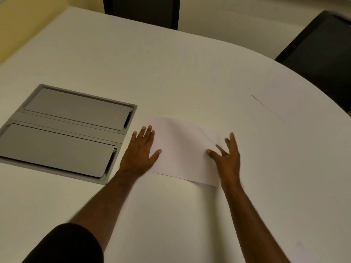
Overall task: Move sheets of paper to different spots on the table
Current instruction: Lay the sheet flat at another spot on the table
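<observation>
Two white sheets of paper lie stacked in the middle of the table [171,73]. The top sheet [180,149] is curled up along its right edge, showing the sheet beneath [212,135]. My left hand [140,152] rests flat on the stack's left edge with its fingers apart. My right hand [228,158], blurred, pinches the raised right edge of the top sheet between thumb and index finger, the other fingers spread. Another white sheet [288,99] lies flat near the table's far right rim.
A grey recessed panel [62,131] with two closed lids is set into the table left of my left hand. Black chairs stand beyond the curved far edge, one at the top [142,10] and one at the upper right [319,44].
</observation>
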Available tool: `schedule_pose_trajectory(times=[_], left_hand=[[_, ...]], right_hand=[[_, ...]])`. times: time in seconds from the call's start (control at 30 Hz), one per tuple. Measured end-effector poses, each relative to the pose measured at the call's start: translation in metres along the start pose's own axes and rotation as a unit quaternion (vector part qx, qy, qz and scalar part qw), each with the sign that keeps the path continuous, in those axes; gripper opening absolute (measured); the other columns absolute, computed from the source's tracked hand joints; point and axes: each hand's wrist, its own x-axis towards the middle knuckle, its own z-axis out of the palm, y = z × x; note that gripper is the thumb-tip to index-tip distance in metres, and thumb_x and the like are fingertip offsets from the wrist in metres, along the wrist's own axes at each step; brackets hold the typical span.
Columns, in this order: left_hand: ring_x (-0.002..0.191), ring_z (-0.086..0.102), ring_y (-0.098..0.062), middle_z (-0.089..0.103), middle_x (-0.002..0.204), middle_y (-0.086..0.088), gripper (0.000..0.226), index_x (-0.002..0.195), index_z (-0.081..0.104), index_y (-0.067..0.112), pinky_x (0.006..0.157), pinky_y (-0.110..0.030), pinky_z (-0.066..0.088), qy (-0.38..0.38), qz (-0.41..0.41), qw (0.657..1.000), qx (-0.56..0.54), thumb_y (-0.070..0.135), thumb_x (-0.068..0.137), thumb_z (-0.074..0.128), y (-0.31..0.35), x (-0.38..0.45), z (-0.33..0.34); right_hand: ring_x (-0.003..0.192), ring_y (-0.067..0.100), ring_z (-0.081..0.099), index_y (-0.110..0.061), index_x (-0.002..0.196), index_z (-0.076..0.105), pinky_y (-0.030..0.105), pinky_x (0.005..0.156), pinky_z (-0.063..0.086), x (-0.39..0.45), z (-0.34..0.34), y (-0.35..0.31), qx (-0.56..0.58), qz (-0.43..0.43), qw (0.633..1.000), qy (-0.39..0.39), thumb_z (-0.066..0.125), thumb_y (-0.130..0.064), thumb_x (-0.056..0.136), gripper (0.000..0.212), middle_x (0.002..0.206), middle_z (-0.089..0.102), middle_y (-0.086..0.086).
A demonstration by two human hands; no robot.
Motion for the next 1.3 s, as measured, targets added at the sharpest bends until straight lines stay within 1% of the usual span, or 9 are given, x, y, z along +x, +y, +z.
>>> schedule_pose_trajectory(times=[0.17, 0.27, 0.43, 0.67, 0.77, 0.83, 1.03, 1.2, 1.3], left_hand=[[0.158, -0.004, -0.023, -0.003, 0.17, -0.006, 0.082, 0.161, 0.003, 0.011, 0.128, -0.047, 0.001, 0.01, 0.003, 1.0, 0.002, 0.064, 0.099, 0.008, 0.0, 0.0, 0.002], [0.158, -0.004, -0.023, -0.004, 0.17, -0.006, 0.083, 0.161, 0.002, 0.012, 0.128, -0.047, 0.001, 0.007, 0.002, 1.0, 0.0, 0.066, 0.098, 0.004, -0.001, -0.001, 0.001], [0.158, 0.002, -0.017, 0.0, 0.172, -0.003, 0.073, 0.163, 0.008, 0.02, 0.128, -0.052, 0.009, 0.083, 0.004, 0.982, -0.17, 0.061, 0.103, 0.02, 0.001, -0.007, -0.017], [0.147, 0.036, -0.006, 0.042, 0.158, 0.003, 0.062, 0.153, 0.04, 0.019, 0.121, -0.026, 0.032, 0.291, -0.144, 0.805, -0.496, 0.044, 0.097, 0.049, 0.031, -0.083, -0.112], [0.135, 0.054, -0.009, 0.058, 0.145, 0.001, 0.045, 0.142, 0.054, 0.017, 0.114, -0.029, 0.043, 0.346, -0.19, 0.714, -0.578, 0.03, 0.099, 0.051, 0.023, -0.129, -0.173], [0.127, 0.06, -0.011, 0.065, 0.137, 0.0, 0.039, 0.136, 0.06, 0.014, 0.108, -0.028, 0.047, 0.38, -0.192, 0.684, -0.593, 0.022, 0.1, 0.049, 0.009, -0.161, -0.216], [0.126, 0.061, -0.012, 0.066, 0.135, 0.003, 0.041, 0.131, 0.062, 0.025, 0.111, -0.041, 0.046, 0.338, -0.201, 0.716, -0.577, 0.037, 0.098, 0.042, -0.065, -0.27, -0.282], [0.127, 0.06, -0.012, 0.064, 0.137, 0.0, 0.055, 0.138, 0.058, 0.017, 0.102, -0.022, 0.043, 0.329, -0.246, 0.723, -0.556, 0.042, 0.096, 0.032, -0.113, -0.364, -0.3], [0.134, 0.054, -0.014, 0.06, 0.142, -0.005, 0.059, 0.141, 0.056, 0.009, 0.107, -0.016, 0.042, 0.337, -0.219, 0.762, -0.509, 0.047, 0.097, 0.042, -0.128, -0.402, -0.3]], right_hand=[[0.113, 0.023, 0.067, -0.017, 0.154, 0.039, 0.036, 0.088, 0.054, -0.028, -0.015, 0.005, 0.166, 0.174, 0.97, 0.025, 0.079, -0.001, 0.079, 0.087, 0.137, 0.063, 0.009], [0.094, 0.021, 0.075, -0.015, 0.13, 0.066, 0.033, 0.068, 0.06, -0.04, -0.005, 0.001, 0.109, 0.151, 0.982, 0.013, 0.075, -0.001, 0.083, 0.05, 0.105, 0.079, 0.005], [0.078, 0.015, 0.077, -0.011, 0.114, 0.074, 0.028, 0.061, 0.059, -0.06, 0.016, -0.047, 0.049, 0.049, 0.997, -0.018, 0.072, 0.001, 0.086, 0.03, 0.091, 0.08, 0.001], [0.091, 0.018, 0.076, -0.007, 0.119, 0.07, 0.031, 0.07, 0.062, -0.133, 0.06, -0.148, 0.026, -0.076, 0.971, -0.224, 0.071, 0.002, 0.088, 0.032, 0.106, 0.078, 0.006], [0.091, 0.024, 0.076, -0.006, 0.12, 0.07, 0.036, 0.072, 0.062, -0.181, 0.092, -0.178, -0.008, -0.098, 0.945, -0.313, 0.074, -0.001, 0.086, 0.035, 0.102, 0.078, 0.011], [0.09, 0.025, 0.076, -0.008, 0.12, 0.07, 0.037, 0.072, 0.062, -0.22, 0.117, -0.192, -0.032, -0.109, 0.926, -0.361, 0.075, -0.004, 0.085, 0.036, 0.101, 0.078, 0.011], [0.083, 0.024, 0.077, -0.007, 0.114, 0.073, 0.031, 0.065, 0.061, -0.336, 0.181, -0.219, -0.033, -0.088, 0.872, -0.481, 0.074, -0.003, 0.086, 0.028, 0.092, 0.079, 0.009], [0.069, 0.02, 0.073, -0.011, 0.097, 0.074, 0.03, 0.058, 0.059, -0.389, 0.212, -0.227, -0.001, -0.032, 0.887, -0.461, 0.073, 0.005, 0.082, 0.022, 0.077, 0.076, 0.008], [0.069, 0.018, 0.073, -0.012, 0.096, 0.074, 0.027, 0.057, 0.058, -0.395, 0.219, -0.228, 0.006, -0.014, 0.895, -0.445, 0.072, 0.002, 0.082, 0.02, 0.081, 0.077, 0.006]])
